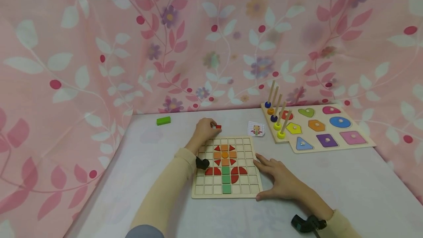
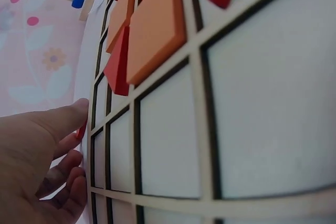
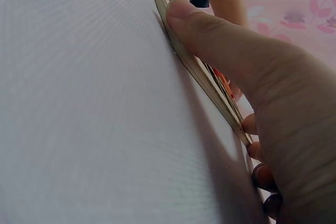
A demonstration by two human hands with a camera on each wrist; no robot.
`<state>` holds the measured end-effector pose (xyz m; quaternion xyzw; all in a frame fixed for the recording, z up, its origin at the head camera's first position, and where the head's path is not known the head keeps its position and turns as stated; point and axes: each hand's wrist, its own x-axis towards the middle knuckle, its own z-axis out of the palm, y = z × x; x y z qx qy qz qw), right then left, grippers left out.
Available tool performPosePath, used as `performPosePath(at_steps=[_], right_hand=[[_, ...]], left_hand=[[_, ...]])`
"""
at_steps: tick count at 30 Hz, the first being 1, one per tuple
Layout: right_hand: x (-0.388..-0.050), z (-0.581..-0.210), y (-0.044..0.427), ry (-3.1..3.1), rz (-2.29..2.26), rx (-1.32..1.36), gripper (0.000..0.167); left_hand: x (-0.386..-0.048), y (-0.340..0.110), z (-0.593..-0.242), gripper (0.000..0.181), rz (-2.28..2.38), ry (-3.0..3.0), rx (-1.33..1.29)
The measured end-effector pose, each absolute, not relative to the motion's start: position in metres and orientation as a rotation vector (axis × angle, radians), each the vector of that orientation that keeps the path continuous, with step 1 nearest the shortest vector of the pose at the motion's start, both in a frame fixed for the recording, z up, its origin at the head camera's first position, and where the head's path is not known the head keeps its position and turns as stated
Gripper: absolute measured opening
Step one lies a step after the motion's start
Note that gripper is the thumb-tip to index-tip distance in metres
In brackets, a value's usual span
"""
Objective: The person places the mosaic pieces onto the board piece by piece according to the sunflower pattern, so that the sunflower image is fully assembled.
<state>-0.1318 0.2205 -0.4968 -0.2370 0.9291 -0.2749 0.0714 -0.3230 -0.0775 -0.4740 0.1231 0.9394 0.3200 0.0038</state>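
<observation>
Between thumb and fingers my left hand (image 1: 205, 130) pinches a small red piece (image 1: 218, 126) just beyond the far edge of a wooden grid board (image 1: 205, 190). In the left wrist view the fingers mostly cover that piece, and its shape cannot be told. On the board, orange squares (image 1: 224, 147) and red triangles (image 1: 232, 148) surround an orange circle (image 1: 225, 155). Below them runs a column of green squares (image 1: 226, 179), flanked by red quarter-circle pieces (image 1: 242, 171). My right hand (image 1: 281, 179) rests spread against the board's right side, thumb at the near corner.
A pattern card (image 1: 256, 129) lies beyond the board's far right corner. At the back right is a wooden puzzle board (image 1: 333, 146) with knobbed shapes and several pegs (image 1: 286, 120) carrying beads. A green block (image 1: 163, 121) lies at the back left, before a floral curtain (image 1: 198, 47).
</observation>
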Motion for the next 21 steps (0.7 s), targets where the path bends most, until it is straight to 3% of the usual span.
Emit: performPosePath(at_steps=[10, 21], right_hand=[[-0.13, -0.495, 0.219, 2.782, -0.866, -0.715, 0.118], [-0.131, -0.496, 0.221, 2.794, -0.863, -0.708, 0.119]], left_hand=[[-0.304, -0.092, -0.466, 0.036, 1.245, 2.901, 0.39], [-0.202, -0.13, -0.454, 0.036, 1.35, 2.828, 0.292]])
